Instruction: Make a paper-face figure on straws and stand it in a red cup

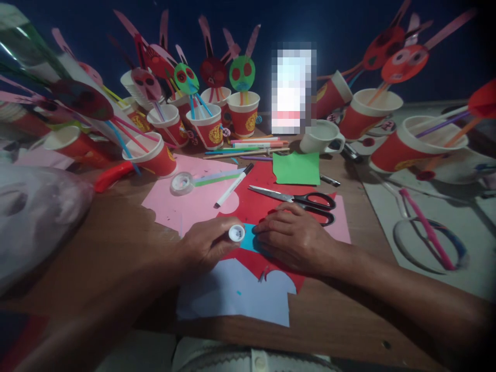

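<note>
My left hand (209, 242) is wrapped round what looks like a white glue stick (236, 233), its round end facing up toward me. Just under it shows a strip of blue paper (250, 235). My right hand (292, 235) lies on that strip, fingers fairly flat and side by side, hiding much of it. Red paper (253, 266) is beneath both hands, with pale blue paper (236, 297) nearer me. Black-handled scissors (294, 198) rest just beyond my right hand. A white marker (234, 186) lies beyond my left hand.
Clear tape (182, 183) sits on pink paper (163, 204); green paper (296, 169) lies beyond the scissors. Red paper cups (205, 129) with paper faces on straws line the back. A lit screen (292, 88), a white mug (320, 137) and a plastic bag (42, 217) stand around.
</note>
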